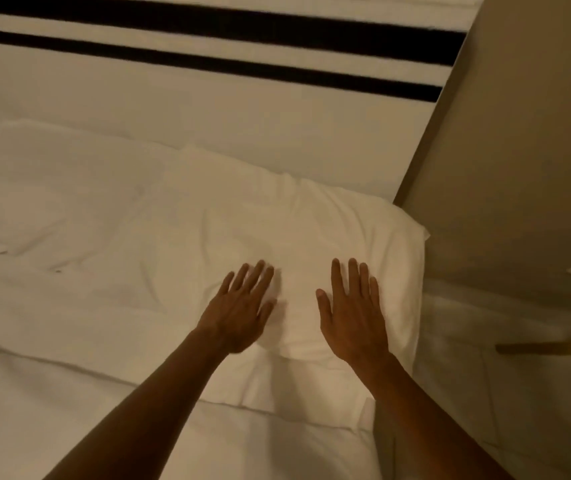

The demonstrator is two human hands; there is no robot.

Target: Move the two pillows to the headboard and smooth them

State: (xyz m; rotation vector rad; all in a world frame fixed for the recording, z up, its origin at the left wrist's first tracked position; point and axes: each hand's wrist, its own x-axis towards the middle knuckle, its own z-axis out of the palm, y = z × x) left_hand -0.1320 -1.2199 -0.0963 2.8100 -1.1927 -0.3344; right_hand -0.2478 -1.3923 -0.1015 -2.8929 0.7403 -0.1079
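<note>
Pressing both palms flat on the right pillow (312, 230), my left hand (239, 313) and right hand (353, 320) lie spread, each grip released and grasping nothing. It looks light, soft and puffy; I'd take it by the corners or short ends. The left pillow (52, 202) lies at nine o'clock, touching it. Both sit against the striped headboard (208, 98) at twelve. A wall (519, 150) at two o'clock crowds the right corner.
</note>
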